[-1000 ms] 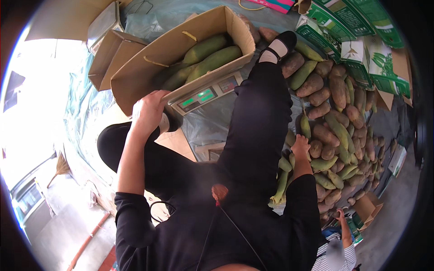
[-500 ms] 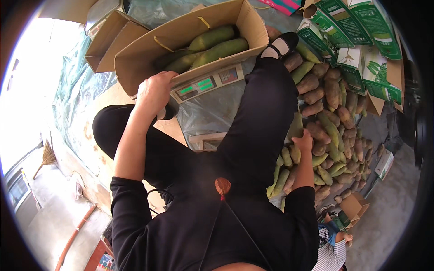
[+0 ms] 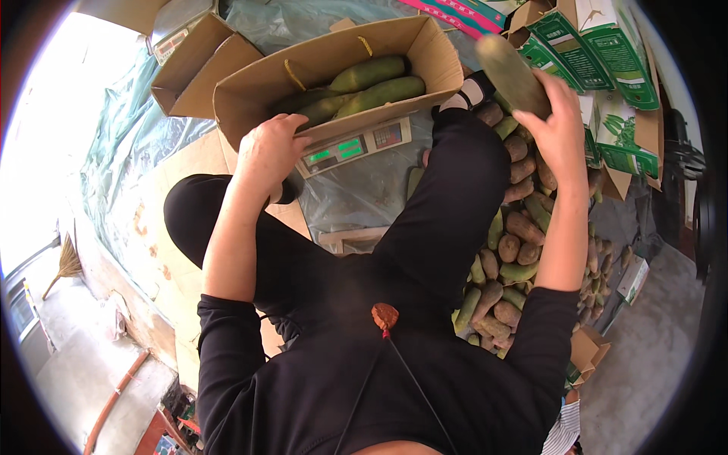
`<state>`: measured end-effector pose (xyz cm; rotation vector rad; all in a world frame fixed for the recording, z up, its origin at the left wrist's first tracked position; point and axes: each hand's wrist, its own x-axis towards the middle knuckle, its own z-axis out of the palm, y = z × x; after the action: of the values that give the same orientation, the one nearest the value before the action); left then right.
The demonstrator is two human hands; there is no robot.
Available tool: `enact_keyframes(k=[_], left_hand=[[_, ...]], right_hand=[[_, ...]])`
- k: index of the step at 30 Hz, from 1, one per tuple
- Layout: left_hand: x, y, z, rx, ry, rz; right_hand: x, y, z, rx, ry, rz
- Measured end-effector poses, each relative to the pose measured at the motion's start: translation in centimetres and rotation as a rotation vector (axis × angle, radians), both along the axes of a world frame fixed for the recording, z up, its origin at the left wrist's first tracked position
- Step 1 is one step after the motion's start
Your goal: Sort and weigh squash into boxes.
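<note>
My right hand [image 3: 560, 117] is raised over the pile at the right, its fingers wrapped round a long green radish [image 3: 509, 70]. The radish is held tilted, its far end pointing toward the tall cardboard box [image 3: 254, 83]. That box lies along a digital scale [image 3: 387, 135] with a lit green display, and several green radishes [image 3: 379, 96] rest inside it. My left hand [image 3: 269, 150] grips the box's near rim at its left part, with the fingers bent over the edge.
A big pile of brownish and green radishes [image 3: 523, 227] spreads beside my right leg. Green-and-white cartons [image 3: 618, 53] stand beyond it. An open brown box [image 3: 193, 64] is at the far left, near plastic sheeting [image 3: 121, 129]. Another person's striped sleeve [image 3: 563, 428] shows at the lower right.
My right hand has lifted the green radish off the pile and carried it up and away from me. The left hand stays at the box rim; the view has shifted slightly.
</note>
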<state>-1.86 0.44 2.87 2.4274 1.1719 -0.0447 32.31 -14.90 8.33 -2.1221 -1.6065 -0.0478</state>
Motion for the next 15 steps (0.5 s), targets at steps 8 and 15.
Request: enact_keyframes(k=[8, 15], left_hand=[[-1.7, 0.9, 0.9, -0.125, -0.097, -0.015], [-1.9, 1.3, 0.9, -0.189, -0.095, -0.033]], right_hand=[[-10.4, 10.2, 1.6, 0.013, -0.276, 0.404], [-15.5, 13.9, -1.8, -0.088, -0.144, 0.481]])
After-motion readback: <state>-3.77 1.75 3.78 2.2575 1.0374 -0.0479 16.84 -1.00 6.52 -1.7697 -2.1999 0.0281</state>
